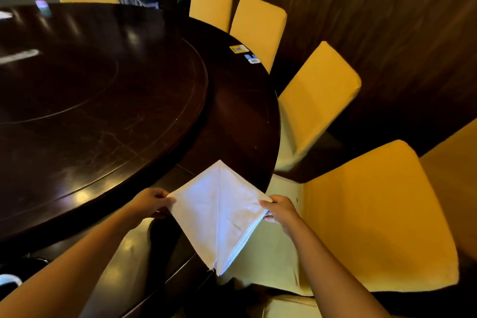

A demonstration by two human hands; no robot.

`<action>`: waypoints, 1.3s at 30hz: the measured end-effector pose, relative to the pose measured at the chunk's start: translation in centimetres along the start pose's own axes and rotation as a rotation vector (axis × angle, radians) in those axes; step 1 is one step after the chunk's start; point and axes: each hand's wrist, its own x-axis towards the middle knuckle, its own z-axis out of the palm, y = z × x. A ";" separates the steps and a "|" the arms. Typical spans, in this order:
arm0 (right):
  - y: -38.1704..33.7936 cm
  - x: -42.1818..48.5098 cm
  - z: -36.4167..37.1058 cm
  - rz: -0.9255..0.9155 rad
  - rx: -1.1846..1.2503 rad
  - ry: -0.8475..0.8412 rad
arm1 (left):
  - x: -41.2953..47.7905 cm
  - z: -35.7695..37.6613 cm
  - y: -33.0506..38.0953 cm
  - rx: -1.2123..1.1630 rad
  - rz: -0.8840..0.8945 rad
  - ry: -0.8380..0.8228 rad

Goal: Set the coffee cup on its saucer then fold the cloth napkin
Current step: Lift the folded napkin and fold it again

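White napkin (219, 214) held over table (240, 111) edge (diamond, folded), long axis running away from the person, 1 tip far, 1 near. Left hand (151, 202) pinches left corner, right hand (280, 210) pinches right corner.

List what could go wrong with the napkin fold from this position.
1. The napkin is pinched only at two side corners by the left hand and right hand; its layered lower tip hangs past the table edge, so layers may slip apart.
2. Laid down here, it could slide off the edge.
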 end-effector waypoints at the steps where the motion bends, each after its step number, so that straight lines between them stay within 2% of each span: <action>1: -0.4 -0.2 0.1 -0.009 0.018 0.000 | -0.4 -0.4 -0.1 -0.048 0.011 0.024; 10: -3.9 -0.5 -0.1 -0.003 0.227 -0.099 | -4.1 -4.3 -1.8 -0.382 0.074 0.078; 13: -5.7 -1.1 0.7 -0.053 0.205 -0.124 | -5.3 -4.9 -1.8 -0.462 0.107 0.114; 17: -8.7 -2.8 1.3 -0.224 0.072 -0.236 | -6.8 -5.7 -1.0 -0.474 0.177 0.112; 19: -9.8 -3.5 1.3 -0.323 -0.107 -0.269 | -7.6 -5.8 -0.4 -0.363 0.221 0.154; 20: -10.4 -3.8 1.4 -0.373 -0.219 -0.253 | -7.9 -5.8 -0.1 -0.231 0.266 0.223; 22: -11.1 -4.0 1.7 -0.499 -0.440 -0.174 | -8.4 -5.7 0.6 0.093 0.385 0.407; 24: -11.8 -3.9 2.0 -0.602 -0.600 -0.072 | -8.8 -5.8 1.2 0.281 0.484 0.529; 26: -12.4 -4.0 2.0 -0.651 -0.660 0.023 | -9.0 -6.1 1.6 0.377 0.524 0.594; 28: -13.0 -4.0 1.7 -0.681 -0.622 0.039 | -9.2 -6.7 1.7 0.412 0.535 0.628; 30: -13.5 -4.4 1.2 -0.677 -0.520 -0.060 | -9.6 -7.4 1.4 0.346 0.546 0.621; 31: -13.6 -4.6 0.9 -0.626 -0.444 -0.132 | -9.9 -7.7 1.2 0.235 0.540 0.589; 34: -13.4 -4.6 0.4 -0.392 -0.192 -0.361 | -10.9 -7.5 0.6 -0.287 0.473 0.375; 36: -12.8 -4.3 0.7 -0.300 -0.182 -0.378 | -11.0 -6.7 0.2 -0.486 0.362 0.301; 39: -11.4 -3.6 2.1 -0.174 -0.247 -0.339 | -10.3 -5.4 -0.8 -0.557 0.180 0.279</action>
